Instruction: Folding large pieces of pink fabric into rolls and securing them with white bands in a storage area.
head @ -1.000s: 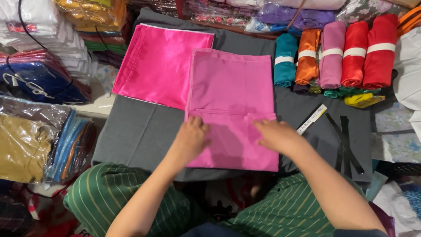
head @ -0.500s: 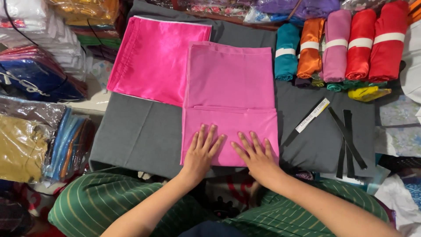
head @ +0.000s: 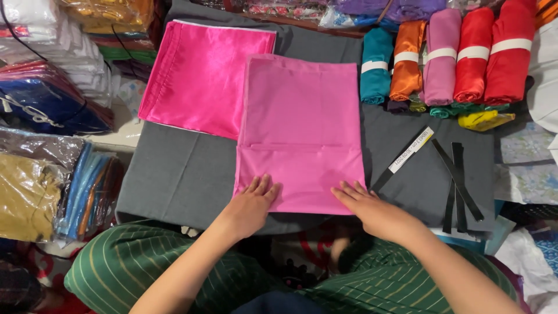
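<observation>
**Two flat hands on a folded pink cloth, with slippery fabric all around**

Seen from above, a person sits at the near edge of a grey mat (head: 174, 174); both hands lie open and flat, fingers spread, holding nothing; the left hand (head: 251, 206) presses the near left corner of a light pink cloth (head: 302, 116), the right hand (head: 372, 212) rests at its near right corner, partly off the cloth. The cloth lies in the middle of the mat, its near part folded up in a band; its far left corner overlaps a brighter pink cloth (head: 197, 81). Risks, as a judgement: the fabric looks smooth, so uneven pressure could skew the fold or crease it; dragging it could pull the brighter cloth along. Rolled cloths (head: 442, 58) line the far right edge; black strips (head: 456, 180) and a white label (head: 410, 151) lie to the right, near enough for a sweeping right hand to scatter.
</observation>
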